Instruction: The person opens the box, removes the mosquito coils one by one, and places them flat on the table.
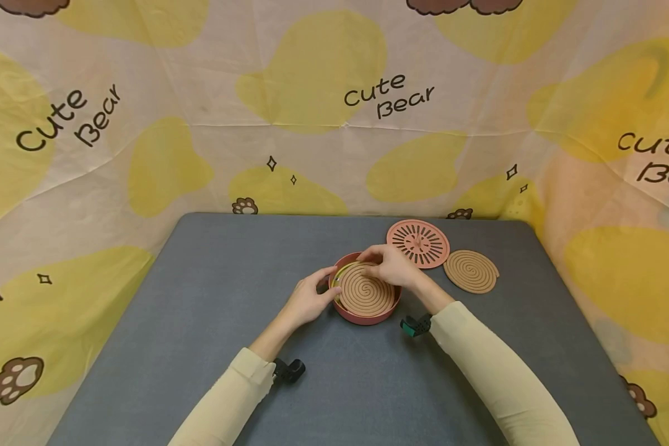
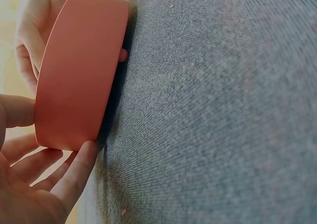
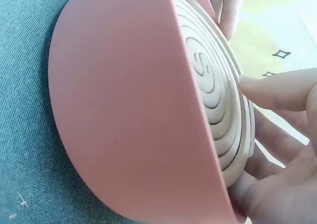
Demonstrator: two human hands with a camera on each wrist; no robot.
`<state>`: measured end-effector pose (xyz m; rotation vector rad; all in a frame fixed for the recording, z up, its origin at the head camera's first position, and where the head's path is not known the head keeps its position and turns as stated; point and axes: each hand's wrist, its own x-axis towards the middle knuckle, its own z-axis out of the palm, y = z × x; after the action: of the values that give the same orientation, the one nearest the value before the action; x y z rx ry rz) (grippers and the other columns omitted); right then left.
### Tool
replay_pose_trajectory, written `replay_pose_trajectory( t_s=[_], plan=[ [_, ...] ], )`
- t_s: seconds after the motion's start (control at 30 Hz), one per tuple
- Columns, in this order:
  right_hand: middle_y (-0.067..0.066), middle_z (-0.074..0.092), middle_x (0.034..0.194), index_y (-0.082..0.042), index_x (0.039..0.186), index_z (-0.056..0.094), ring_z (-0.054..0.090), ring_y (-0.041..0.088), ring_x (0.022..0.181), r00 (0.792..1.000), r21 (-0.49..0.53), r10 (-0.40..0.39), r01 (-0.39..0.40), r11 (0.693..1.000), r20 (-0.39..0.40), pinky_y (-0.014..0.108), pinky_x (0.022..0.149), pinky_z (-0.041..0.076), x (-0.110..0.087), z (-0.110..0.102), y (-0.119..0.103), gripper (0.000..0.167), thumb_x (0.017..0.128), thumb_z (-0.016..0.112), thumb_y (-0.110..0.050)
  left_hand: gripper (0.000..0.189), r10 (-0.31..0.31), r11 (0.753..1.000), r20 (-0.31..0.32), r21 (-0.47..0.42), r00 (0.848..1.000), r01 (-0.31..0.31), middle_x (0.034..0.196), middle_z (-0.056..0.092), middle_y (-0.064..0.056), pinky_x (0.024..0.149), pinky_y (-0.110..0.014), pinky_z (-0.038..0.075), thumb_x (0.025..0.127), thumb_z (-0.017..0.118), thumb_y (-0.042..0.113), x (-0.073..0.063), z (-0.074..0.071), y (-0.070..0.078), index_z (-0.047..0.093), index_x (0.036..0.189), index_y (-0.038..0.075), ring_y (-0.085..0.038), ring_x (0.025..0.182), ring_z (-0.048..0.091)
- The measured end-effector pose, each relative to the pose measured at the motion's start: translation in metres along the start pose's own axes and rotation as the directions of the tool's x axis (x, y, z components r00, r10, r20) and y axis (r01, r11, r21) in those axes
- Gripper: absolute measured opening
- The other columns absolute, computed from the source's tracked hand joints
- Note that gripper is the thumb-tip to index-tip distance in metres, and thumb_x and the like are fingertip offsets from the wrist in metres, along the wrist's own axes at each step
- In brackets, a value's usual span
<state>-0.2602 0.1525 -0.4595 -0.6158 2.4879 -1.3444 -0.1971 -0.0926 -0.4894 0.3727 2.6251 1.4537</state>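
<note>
Several half-closed fingers of the left hand (image 1: 305, 300) hold the pink dish (image 1: 367, 320), while the right hand (image 1: 393, 266) pinches a probably light, brittle coil (image 1: 367, 292), best held by its edge

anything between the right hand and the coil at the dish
Nothing visible: the right hand already touches the coil with its thumb, above the dish. The lid and second coil lie clear of that contact, on the right.
</note>
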Motion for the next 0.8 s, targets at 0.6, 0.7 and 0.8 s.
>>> replay_pose_trajectory(
  t_s=[0.6, 0.7, 0.8],
  plan=[
    [0.013, 0.069, 0.116, -0.002, 0.118, 0.073, 0.066, 0.027, 0.104, 1.000, 0.093, -0.010, 0.009, 0.996, 0.011, 0.044, 0.090, 0.054, -0.004, -0.008, -0.002, 0.025, 0.093, 0.074, -0.008, 0.053, 0.004, 1.000, -0.007, 0.006, 1.000, -0.004, 0.148, 0.054, -0.009, 0.106, -0.051, 0.045, 0.099, 0.069, 0.028, 0.001, 0.001, -0.002, 0.054, 0.149, 0.015, -0.029, 0.131, 0.056],
    [0.014, 0.068, 0.116, -0.003, 0.117, 0.073, 0.067, 0.027, 0.102, 1.000, 0.134, 0.001, -0.002, 0.991, 0.007, 0.041, 0.088, 0.055, -0.004, -0.010, 0.000, 0.025, 0.093, 0.075, -0.008, 0.053, 0.004, 1.000, -0.009, 0.007, 1.000, -0.004, 0.148, 0.054, -0.009, 0.106, -0.052, 0.045, 0.099, 0.069, 0.029, 0.001, 0.002, -0.002, 0.054, 0.149, 0.015, -0.030, 0.131, 0.056],
    [0.015, 0.068, 0.118, -0.003, 0.118, 0.073, 0.068, 0.027, 0.100, 1.000, 0.167, 0.001, -0.001, 0.986, 0.001, 0.038, 0.082, 0.057, -0.005, -0.012, 0.000, 0.025, 0.094, 0.074, -0.009, 0.053, 0.002, 1.000, -0.008, 0.006, 1.000, -0.002, 0.149, 0.054, -0.009, 0.106, -0.051, 0.045, 0.099, 0.069, 0.028, 0.001, 0.002, -0.002, 0.054, 0.149, 0.016, -0.030, 0.132, 0.055]
  ],
)
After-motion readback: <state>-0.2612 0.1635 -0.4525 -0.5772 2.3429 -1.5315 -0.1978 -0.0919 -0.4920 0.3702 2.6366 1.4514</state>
